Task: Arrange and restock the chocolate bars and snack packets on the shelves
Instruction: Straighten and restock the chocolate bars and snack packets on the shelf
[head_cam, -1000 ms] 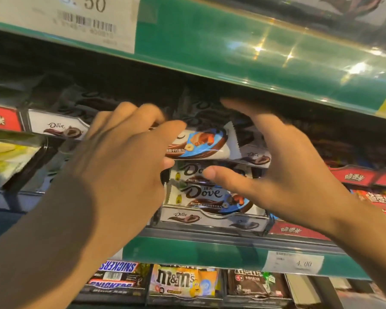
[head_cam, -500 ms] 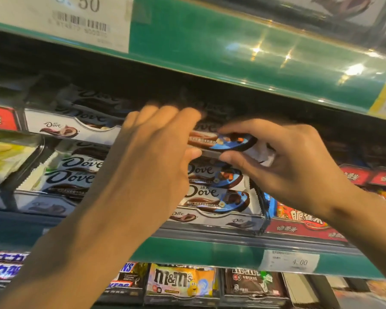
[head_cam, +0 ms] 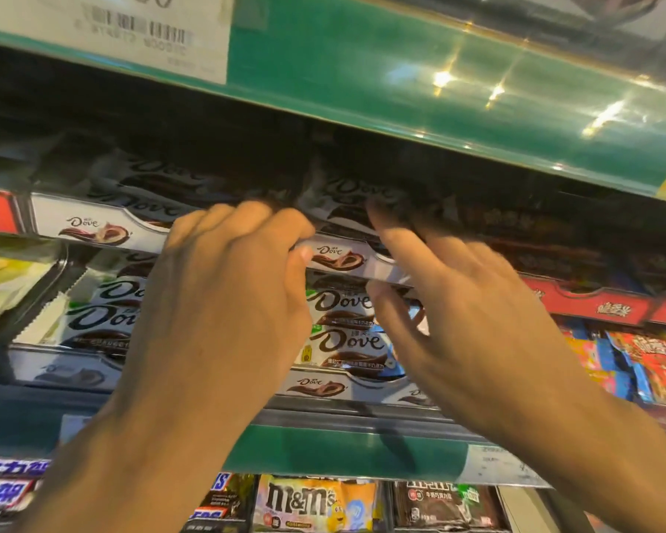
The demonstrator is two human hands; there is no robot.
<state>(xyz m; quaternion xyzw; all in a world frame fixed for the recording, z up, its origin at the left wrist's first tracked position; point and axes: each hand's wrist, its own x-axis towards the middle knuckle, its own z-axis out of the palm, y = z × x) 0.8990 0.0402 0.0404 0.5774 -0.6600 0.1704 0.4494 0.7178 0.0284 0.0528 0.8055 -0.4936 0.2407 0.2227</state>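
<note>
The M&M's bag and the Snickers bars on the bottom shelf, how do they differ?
The M&M's bag is yellow with a cartoon candy figure; the Snickers bars are dark brown. The bag shows in full, while the person's left arm partly hides the bars. Both sit side by side below the green shelf edge.

White barcoded price label (head_cam: 104, 28) on upper green shelf strip (head_cam: 400, 82); lower price tag (head_cam: 504, 465).

The upper Dove tray (head_cam: 337, 259) sits above the lower Dove tray (head_cam: 316, 386), between the left hand (head_cam: 224, 286) and right hand (head_cam: 462, 317), with M&M's packets (head_cam: 304, 502) on the shelf below.
</note>
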